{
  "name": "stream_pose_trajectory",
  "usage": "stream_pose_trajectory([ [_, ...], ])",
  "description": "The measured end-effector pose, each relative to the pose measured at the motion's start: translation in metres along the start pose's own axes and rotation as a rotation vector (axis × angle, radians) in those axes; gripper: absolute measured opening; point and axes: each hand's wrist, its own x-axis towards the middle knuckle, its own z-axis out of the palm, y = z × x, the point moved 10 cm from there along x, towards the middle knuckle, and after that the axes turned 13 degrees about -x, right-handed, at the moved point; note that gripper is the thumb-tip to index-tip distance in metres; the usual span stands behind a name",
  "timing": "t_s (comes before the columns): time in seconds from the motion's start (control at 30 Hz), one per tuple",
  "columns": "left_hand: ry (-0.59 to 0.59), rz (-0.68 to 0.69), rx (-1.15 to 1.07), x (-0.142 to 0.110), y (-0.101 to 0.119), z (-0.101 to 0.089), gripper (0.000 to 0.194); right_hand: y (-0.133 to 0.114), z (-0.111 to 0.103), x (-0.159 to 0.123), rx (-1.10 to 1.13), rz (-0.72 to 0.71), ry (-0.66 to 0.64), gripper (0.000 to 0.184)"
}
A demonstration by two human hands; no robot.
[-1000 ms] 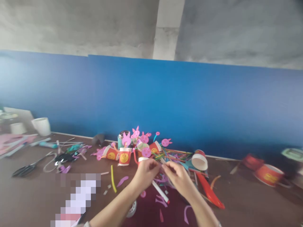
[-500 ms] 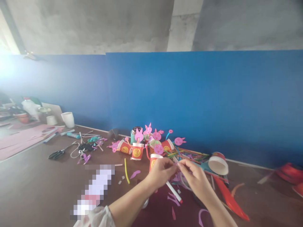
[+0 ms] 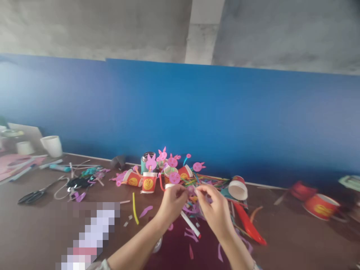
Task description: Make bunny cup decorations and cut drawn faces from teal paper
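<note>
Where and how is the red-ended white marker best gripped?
Probably mid-barrel on the white marker, pinched across its width from above, coming in from the near side: it is slim and lies slantwise, red end toward the wearer, while the left hand appears over its far end.

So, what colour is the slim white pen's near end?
The white pen's near end is red, in the head view.

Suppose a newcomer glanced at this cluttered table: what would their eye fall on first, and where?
The wide blue panel behind the table would probably catch the eye first, spanning the picture's width. Before it, near the middle, pink animal-face cutouts stand out among red paper cups. Closer in, the left hand and right hand nearly meet, with a long red object lying to the right.
</note>
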Motion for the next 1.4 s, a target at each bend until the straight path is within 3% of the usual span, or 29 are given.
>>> stream_pose_trajectory([
  [0.13,-0.005,0.050,0.110,-0.001,0.004,0.001,0.020,-0.014,0.001,-0.003,-0.102,-0.085,0.031,0.018],
  [0.4,-0.114,0.256,0.328,-0.014,0.035,0.014,0.019,-0.001,0.013,-0.002,0.013,0.058,-0.116,0.017],
  [0.6,-0.156,0.332,0.418,-0.016,0.041,0.019,0.019,-0.003,0.014,0.000,0.083,0.089,-0.203,0.021],
  [0.8,-0.146,0.317,0.450,-0.016,0.039,0.018,0.020,-0.007,0.015,-0.001,0.022,0.024,-0.225,0.021],
  [0.97,-0.143,0.288,0.456,-0.015,0.034,0.017,0.020,-0.014,0.010,-0.001,-0.123,-0.051,-0.153,0.021],
  [1.13,-0.153,0.264,0.442,-0.016,0.033,0.017,0.021,-0.014,0.013,-0.002,-0.063,-0.062,-0.232,0.020],
  [1.27,-0.154,0.253,0.417,-0.016,0.036,0.018,0.021,-0.015,0.008,-0.001,-0.070,-0.054,-0.200,0.019],
  [1.4,-0.152,0.198,0.319,-0.014,0.035,0.016,0.020,-0.008,0.016,0.000,0.085,0.051,-0.250,0.020],
])
